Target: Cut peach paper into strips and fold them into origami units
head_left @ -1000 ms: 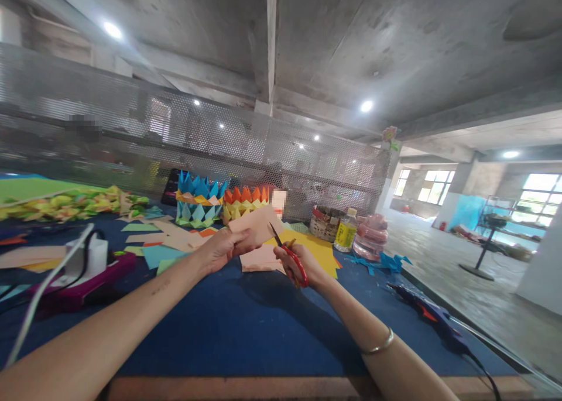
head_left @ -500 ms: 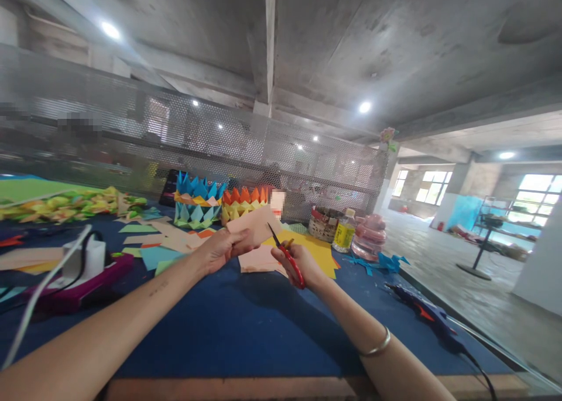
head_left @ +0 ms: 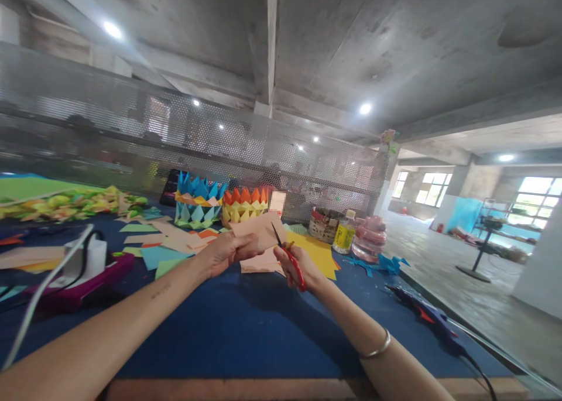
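Head view: the left hand (head_left: 232, 252) is closed in a pinch, thumb on top, on the lower edge of a pale peach sheet (head_left: 257, 231), which is held up off the table (head_left: 211, 336) and reaches out ahead and to the right of the fingers. Just to its right, the right hand (head_left: 301, 263) is curled around the red handles of the scissors (head_left: 300, 277); a dark blade points up and left across the sheet's right part, though whether the paper lies between the blades I cannot tell.

Under and between the hands lies more peach paper (head_left: 259, 264), with yellow paper (head_left: 320, 252) just beyond the right hand. Ahead of the left hand stand a blue-topped folded-paper ring (head_left: 198, 201) and an orange-topped one (head_left: 246, 205). Beyond the right hand, to its right, are a yellow-labelled bottle (head_left: 345, 236) and a pink container (head_left: 369, 240). Nearer, right of that forearm, lies a dark blue corded tool (head_left: 432, 319). Well left of the left hand sits a purple power strip (head_left: 94, 281).
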Demonstrator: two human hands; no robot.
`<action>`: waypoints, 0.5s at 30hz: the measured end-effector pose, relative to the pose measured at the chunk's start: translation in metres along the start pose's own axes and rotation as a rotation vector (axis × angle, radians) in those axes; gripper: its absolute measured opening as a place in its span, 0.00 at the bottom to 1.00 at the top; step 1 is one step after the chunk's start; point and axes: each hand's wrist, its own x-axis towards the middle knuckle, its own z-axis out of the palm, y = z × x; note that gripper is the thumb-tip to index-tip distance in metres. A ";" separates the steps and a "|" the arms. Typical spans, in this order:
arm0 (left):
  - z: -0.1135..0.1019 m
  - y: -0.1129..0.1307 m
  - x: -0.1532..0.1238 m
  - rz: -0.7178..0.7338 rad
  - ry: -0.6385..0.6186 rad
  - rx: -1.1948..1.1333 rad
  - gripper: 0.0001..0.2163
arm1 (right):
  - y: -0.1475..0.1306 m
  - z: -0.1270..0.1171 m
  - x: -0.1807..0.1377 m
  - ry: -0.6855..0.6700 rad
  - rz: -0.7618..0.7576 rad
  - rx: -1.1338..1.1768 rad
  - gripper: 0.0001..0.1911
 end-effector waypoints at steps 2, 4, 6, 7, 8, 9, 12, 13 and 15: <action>0.000 0.001 0.000 -0.002 0.000 0.003 0.06 | 0.000 0.001 0.000 0.003 0.005 0.015 0.22; 0.001 0.001 -0.001 -0.012 -0.007 0.005 0.08 | -0.001 0.002 0.000 0.014 0.012 0.038 0.22; 0.002 0.002 -0.002 -0.015 -0.022 0.003 0.10 | -0.002 0.003 0.000 0.027 0.021 0.062 0.22; 0.002 0.002 -0.002 -0.013 -0.025 0.001 0.11 | -0.002 0.004 0.000 0.033 0.025 0.072 0.22; 0.003 0.003 -0.003 -0.011 -0.024 -0.002 0.11 | -0.002 0.005 0.001 0.036 0.029 0.083 0.21; 0.003 0.003 -0.003 -0.010 -0.016 -0.006 0.11 | -0.003 0.005 0.001 0.038 0.031 0.095 0.21; 0.004 0.004 -0.004 -0.017 -0.004 -0.011 0.11 | -0.003 0.007 0.003 0.048 0.028 0.140 0.19; 0.005 0.004 -0.005 -0.022 -0.009 -0.009 0.12 | -0.003 0.008 0.003 0.054 0.026 0.151 0.19; 0.005 0.005 -0.005 -0.032 -0.016 -0.005 0.12 | -0.004 0.008 0.004 0.068 0.025 0.154 0.19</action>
